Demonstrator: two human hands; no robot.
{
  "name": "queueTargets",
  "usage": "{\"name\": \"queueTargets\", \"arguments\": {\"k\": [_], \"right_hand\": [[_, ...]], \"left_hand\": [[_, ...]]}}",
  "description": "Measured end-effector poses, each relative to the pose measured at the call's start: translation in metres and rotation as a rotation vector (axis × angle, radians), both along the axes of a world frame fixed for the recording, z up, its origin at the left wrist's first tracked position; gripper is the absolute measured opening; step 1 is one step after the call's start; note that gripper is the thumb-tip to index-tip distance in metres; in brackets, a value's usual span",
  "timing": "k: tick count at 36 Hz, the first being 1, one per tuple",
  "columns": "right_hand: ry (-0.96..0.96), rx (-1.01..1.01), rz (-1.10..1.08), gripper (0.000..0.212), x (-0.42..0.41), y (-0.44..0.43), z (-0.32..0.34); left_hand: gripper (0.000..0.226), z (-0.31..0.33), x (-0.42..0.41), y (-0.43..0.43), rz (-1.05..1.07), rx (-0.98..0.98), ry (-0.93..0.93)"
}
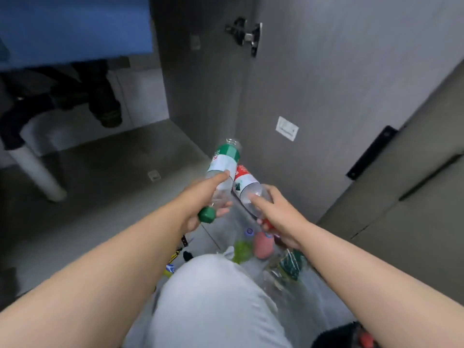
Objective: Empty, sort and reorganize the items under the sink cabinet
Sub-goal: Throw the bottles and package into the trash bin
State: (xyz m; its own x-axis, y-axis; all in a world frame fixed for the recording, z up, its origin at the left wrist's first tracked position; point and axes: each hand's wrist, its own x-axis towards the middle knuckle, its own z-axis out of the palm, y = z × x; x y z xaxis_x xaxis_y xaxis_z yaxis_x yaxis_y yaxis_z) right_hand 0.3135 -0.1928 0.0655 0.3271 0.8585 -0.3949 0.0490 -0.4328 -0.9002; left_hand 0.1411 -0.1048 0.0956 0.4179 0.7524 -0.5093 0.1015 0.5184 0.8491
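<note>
My left hand (pixel 200 197) grips a clear plastic bottle with a green-and-white label (pixel 224 159) and a green cap, its base pointing away from me. My right hand (pixel 276 209) holds a second clear bottle with a red-and-white label (pixel 244 180) and a red cap, tilted the same way. The two bottles almost touch, held in front of the open sink cabinet. The cabinet floor (pixel 120 159) looks bare here. Loose items lie on the ground between my hands and my knee: a pink object (pixel 262 244), a green scrubby thing (pixel 242 249) and a dark green packet (pixel 291 264).
Dark drain pipes (pixel 100 101) and a white pipe (pixel 40 172) hang at the cabinet's left. The grey cabinet side panel (pixel 200 84) stands ahead, the open door with its hinge (pixel 247 35) to the right. My knee in light trousers (pixel 213 297) fills the foreground.
</note>
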Motion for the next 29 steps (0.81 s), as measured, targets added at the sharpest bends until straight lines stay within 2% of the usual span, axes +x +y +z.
{"name": "queueTargets", "arguments": {"k": [4, 9, 14, 19, 23, 29], "right_hand": [[-0.001, 0.083, -0.031, 0.032, 0.029, -0.067, 0.034], [-0.123, 0.009, -0.002, 0.034, 0.076, -0.160, 0.058], [-0.150, -0.161, -0.011, 0.039, 0.124, -0.259, 0.068], [-0.222, -0.364, 0.012, 0.046, 0.159, -0.336, 0.078], [-0.294, -0.607, 0.101, 0.038, 0.170, -0.370, 0.076], [-0.655, -0.799, 0.216, 0.033, 0.154, -0.365, 0.029]], "left_hand": [[0.043, 0.046, 0.044, -0.044, -0.243, 0.095, 0.021], [0.042, 0.071, 0.089, -0.113, -0.466, 0.080, 0.122], [0.048, 0.056, 0.124, -0.180, -0.611, 0.029, 0.165], [0.051, 0.019, 0.134, -0.214, -0.707, -0.041, 0.067], [0.060, 0.012, 0.137, -0.222, -0.712, -0.022, 0.094], [0.055, 0.012, 0.144, -0.232, -0.742, 0.047, 0.151]]}}
